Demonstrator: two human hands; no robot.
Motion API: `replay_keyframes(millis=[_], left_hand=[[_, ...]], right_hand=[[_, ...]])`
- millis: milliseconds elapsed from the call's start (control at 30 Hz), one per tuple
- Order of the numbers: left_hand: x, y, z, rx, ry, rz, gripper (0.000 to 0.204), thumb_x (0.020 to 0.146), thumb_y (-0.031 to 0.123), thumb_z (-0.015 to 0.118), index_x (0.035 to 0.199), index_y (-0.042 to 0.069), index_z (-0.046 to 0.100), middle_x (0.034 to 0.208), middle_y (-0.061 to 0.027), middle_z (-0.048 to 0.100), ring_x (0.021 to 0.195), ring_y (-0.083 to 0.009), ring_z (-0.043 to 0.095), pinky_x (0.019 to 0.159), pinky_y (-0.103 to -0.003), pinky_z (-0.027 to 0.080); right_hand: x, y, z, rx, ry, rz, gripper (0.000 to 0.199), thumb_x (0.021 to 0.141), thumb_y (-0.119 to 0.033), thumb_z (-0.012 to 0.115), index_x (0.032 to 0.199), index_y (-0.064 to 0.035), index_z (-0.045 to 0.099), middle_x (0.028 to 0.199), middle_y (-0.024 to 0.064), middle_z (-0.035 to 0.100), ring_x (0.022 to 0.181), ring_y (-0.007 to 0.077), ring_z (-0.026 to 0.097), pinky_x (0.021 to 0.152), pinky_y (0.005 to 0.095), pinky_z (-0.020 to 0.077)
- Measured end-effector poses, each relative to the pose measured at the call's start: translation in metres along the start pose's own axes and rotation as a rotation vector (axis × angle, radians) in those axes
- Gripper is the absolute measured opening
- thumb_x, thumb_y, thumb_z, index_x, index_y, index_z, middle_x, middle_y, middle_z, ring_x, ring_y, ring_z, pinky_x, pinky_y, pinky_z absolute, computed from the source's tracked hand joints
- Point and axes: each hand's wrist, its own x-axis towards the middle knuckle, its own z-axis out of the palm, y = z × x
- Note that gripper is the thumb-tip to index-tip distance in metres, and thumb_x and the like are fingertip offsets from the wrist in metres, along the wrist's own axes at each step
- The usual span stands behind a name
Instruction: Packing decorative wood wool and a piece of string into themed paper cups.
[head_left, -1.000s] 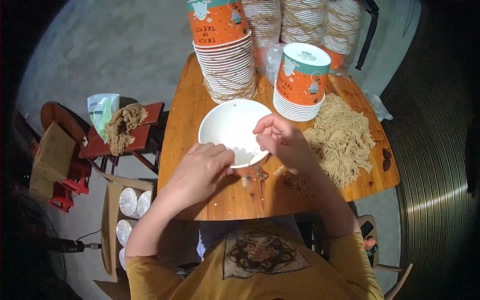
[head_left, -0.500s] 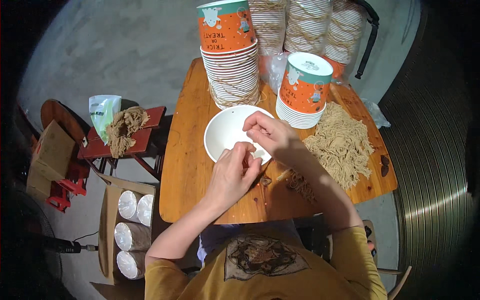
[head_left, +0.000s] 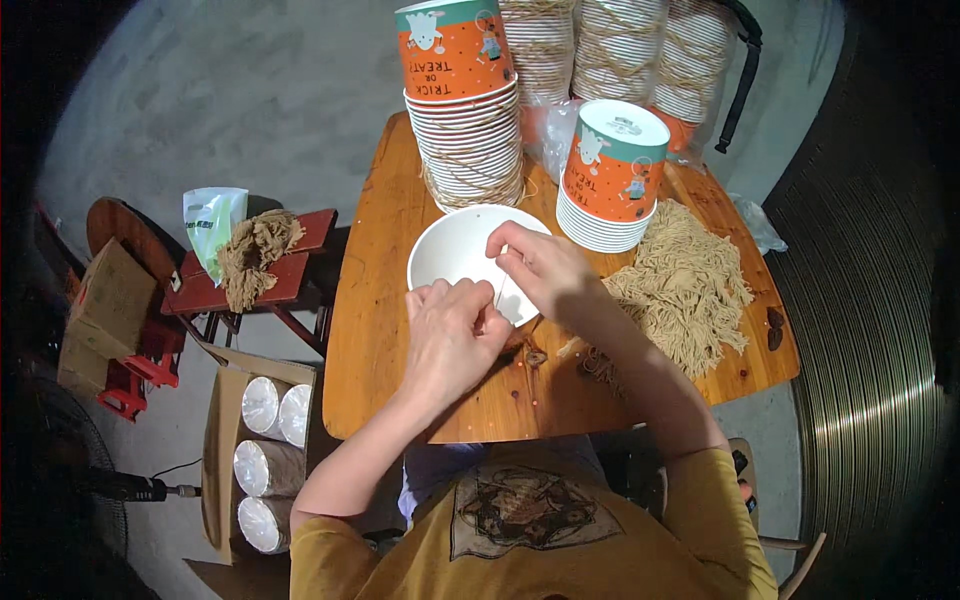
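A white paper bowl (head_left: 450, 250) lies on the wooden table (head_left: 370, 340) in front of me. Both hands meet over its near right rim. My left hand (head_left: 450, 340) covers the near rim with its fingertips curled together. My right hand (head_left: 545, 270) reaches in from the right, fingers pinched. A thin pale strand of twine (head_left: 499, 297) runs between the two sets of fingertips. A heap of tan twine pieces (head_left: 680, 285) lies to the right of my right forearm.
Behind the bowl are a tall stack of orange paper bowls (head_left: 465, 110), a shorter stack (head_left: 612, 175) and further stacks wrapped in twine (head_left: 620, 40). On the left are a red stool with twine and a bag (head_left: 250, 260) and a cardboard box of bowl stacks (head_left: 262, 440).
My left hand has slid right along the bowl's near rim and now meets my right hand. My right hand stays over the bowl's right rim.
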Motion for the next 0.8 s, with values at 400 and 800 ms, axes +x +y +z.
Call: replay_keyframes(millis=[400, 800], left_hand=[[-0.014, -0.015, -0.006, -0.172, -0.129, 0.158, 0.026, 0.074, 0.003, 0.061, 0.097, 0.003, 0.049, 0.095, -0.0136, 0.052, 0.098, -0.0331, 0.050, 0.092, -0.041, 0.036], [-0.005, -0.026, -0.030, -0.071, -0.271, 0.320, 0.027, 0.069, -0.006, 0.061, 0.093, 0.001, 0.049, 0.093, -0.0149, 0.051, 0.104, -0.0326, 0.052, 0.107, -0.049, 0.031]], right_hand=[[0.006, -0.004, 0.005, -0.156, -0.075, 0.115, 0.009, 0.087, -0.008, 0.051, 0.095, -0.0065, 0.053, 0.081, 0.0155, 0.061, 0.077, 0.0356, 0.059, 0.066, 0.0427, 0.0455], [0.013, 0.004, -0.002, -0.160, -0.184, 0.188, 0.012, 0.086, -0.009, 0.054, 0.098, -0.0067, 0.056, 0.073, 0.0082, 0.058, 0.068, 0.0231, 0.057, 0.060, 0.0339, 0.0436]])
